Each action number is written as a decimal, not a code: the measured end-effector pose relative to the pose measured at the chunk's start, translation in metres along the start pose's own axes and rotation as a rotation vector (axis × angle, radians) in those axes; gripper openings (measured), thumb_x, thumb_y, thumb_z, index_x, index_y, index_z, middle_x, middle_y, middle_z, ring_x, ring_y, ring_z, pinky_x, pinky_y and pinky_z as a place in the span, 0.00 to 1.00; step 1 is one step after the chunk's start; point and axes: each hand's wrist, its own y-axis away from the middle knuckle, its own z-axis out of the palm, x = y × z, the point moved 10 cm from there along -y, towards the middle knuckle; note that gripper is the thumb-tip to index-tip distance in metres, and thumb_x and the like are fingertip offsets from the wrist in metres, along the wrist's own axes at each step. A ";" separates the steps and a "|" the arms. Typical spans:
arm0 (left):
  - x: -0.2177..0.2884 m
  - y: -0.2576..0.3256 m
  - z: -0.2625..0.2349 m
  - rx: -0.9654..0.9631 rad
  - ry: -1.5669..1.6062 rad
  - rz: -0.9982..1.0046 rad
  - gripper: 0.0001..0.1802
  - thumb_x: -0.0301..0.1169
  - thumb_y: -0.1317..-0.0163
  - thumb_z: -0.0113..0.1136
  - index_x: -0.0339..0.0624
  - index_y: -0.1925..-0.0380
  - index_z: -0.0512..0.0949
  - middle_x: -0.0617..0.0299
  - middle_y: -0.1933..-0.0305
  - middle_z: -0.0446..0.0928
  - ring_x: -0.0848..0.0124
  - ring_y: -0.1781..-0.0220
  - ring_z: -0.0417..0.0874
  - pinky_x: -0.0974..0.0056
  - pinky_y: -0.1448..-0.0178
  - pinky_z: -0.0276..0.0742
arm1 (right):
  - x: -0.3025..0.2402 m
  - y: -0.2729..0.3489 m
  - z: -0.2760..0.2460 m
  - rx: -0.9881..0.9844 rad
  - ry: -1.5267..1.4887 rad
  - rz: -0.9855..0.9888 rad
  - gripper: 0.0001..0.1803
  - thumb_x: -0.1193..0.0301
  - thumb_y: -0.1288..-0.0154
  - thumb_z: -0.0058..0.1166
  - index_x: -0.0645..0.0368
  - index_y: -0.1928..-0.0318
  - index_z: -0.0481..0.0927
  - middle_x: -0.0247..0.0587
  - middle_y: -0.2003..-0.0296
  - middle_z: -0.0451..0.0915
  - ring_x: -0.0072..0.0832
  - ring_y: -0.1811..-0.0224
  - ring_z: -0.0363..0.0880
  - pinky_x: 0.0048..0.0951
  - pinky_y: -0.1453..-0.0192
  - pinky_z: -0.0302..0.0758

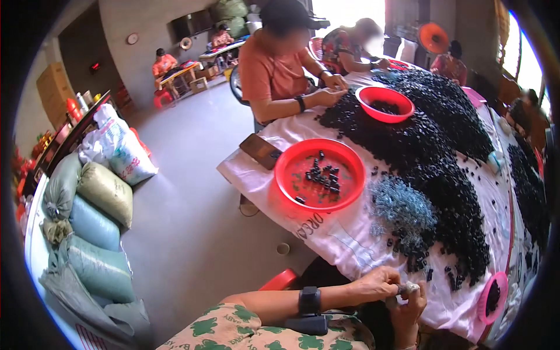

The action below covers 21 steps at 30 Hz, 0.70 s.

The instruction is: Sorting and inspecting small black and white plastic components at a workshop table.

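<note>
My left hand (373,287) and my right hand (408,312) meet over the near edge of the cloth-covered table. Their fingers are closed together in a pinch. Between the fingertips is a small greyish-white patch (408,288); whether it is a held piece or a finger wrapping, I cannot tell. A black band with a box-shaped device (310,301) circles my left wrist. Just beyond my hands lie scattered small black parts (454,279) and a tangle of thin bluish clear scraps (403,204). Left of these, a red basin (319,201) holds several black pieces.
A large heap of black parts (396,140) covers the table, with another red basin (385,105) on it. A phone (261,151) lies by the near basin; a pink basket (493,298) stands at right. Co-workers sit around. Stuffed sacks (99,268) line the left.
</note>
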 end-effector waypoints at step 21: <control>-0.003 -0.006 0.001 0.055 -0.137 0.089 0.09 0.30 0.50 0.54 0.33 0.76 0.74 0.61 0.69 0.64 0.68 0.64 0.70 0.64 0.60 0.66 | 0.001 -0.001 -0.006 -0.016 -0.033 0.113 0.15 0.74 0.58 0.63 0.63 0.73 0.69 0.43 0.80 0.68 0.43 0.78 0.71 0.39 0.75 0.67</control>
